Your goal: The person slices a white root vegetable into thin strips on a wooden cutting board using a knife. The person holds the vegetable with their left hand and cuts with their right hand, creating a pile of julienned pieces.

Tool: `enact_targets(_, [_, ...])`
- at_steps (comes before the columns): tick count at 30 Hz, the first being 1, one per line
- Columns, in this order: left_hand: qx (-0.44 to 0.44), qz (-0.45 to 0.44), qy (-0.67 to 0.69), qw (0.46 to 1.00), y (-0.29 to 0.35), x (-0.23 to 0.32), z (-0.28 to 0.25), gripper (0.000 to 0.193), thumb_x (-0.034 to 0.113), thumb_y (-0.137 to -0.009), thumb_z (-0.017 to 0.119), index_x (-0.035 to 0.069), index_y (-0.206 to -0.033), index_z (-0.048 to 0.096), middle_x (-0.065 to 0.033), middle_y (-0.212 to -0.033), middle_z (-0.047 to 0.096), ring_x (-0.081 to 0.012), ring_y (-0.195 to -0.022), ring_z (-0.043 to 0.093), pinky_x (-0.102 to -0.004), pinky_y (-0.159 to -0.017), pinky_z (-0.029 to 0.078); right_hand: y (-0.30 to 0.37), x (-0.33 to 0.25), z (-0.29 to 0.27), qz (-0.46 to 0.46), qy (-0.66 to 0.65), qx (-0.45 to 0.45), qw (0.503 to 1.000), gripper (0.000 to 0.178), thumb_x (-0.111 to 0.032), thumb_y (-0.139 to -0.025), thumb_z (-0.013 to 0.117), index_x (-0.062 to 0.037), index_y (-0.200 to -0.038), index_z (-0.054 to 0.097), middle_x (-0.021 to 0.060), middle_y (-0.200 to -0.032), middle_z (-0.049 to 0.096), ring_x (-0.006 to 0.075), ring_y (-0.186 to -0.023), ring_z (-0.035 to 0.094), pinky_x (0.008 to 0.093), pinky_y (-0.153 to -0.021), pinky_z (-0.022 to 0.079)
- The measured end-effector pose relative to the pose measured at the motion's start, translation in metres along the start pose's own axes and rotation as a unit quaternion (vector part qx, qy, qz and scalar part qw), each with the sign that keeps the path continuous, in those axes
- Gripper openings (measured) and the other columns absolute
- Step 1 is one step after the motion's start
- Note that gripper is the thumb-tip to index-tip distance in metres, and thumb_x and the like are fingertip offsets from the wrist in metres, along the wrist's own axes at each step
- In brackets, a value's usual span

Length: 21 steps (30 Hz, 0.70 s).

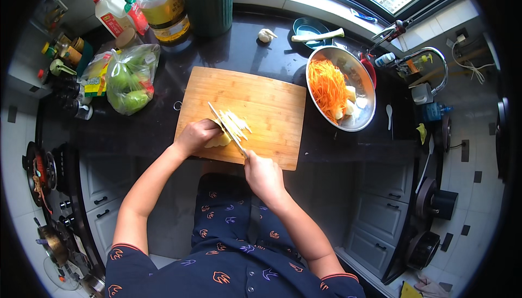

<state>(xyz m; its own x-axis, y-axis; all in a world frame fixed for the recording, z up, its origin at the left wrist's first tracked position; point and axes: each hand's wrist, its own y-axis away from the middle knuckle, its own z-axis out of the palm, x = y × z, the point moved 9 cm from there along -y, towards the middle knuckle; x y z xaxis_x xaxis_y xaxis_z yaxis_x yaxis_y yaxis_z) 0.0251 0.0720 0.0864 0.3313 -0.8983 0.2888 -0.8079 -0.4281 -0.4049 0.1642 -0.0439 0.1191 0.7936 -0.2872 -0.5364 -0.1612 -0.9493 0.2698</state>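
A wooden cutting board lies at the counter's front edge. My right hand is wrapped round the handle of a kitchen knife, its blade slanting away to the left across the board. With fingers curled, my left hand presses on pale yellow slices, which look like potato, just left of the blade. Thin cut strips lie in a loose pile right of the knife. The left fingertips are partly hidden behind the blade.
Right of the board, a metal bowl holds shredded carrot and pale peeled chunks. Behind are garlic and a pale stalk across a teal bowl. At left stand a bag of green vegetables and an oil jug.
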Motion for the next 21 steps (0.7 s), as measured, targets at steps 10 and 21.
enact_targets(10, [-0.022,0.005,-0.020,1.000,0.002,-0.005,0.007,0.011,0.011,-0.080,0.070,0.013,-0.091,0.073,-0.0012,-0.090,0.070,-0.0201,-0.082,0.070,-0.0322,-0.065,0.058,-0.023,0.004,0.022,-0.013,0.012,0.029,0.999,0.018,-0.018,-0.100,0.053,-0.0090,-0.108,0.065,0.0270,-0.074,0.068,0.0469,-0.073,0.070,0.0577,-0.068,0.056])
enact_targets(21, [0.013,-0.016,-0.039,0.999,0.001,0.002,-0.002,0.007,0.013,-0.081,0.071,0.012,-0.088,0.073,-0.0008,-0.087,0.071,-0.0196,-0.081,0.070,-0.0325,-0.064,0.058,-0.005,-0.004,0.003,0.000,0.028,-0.015,0.999,0.014,-0.018,-0.099,0.055,-0.0080,-0.105,0.064,0.0262,-0.075,0.068,0.0475,-0.073,0.068,0.0574,-0.069,0.055])
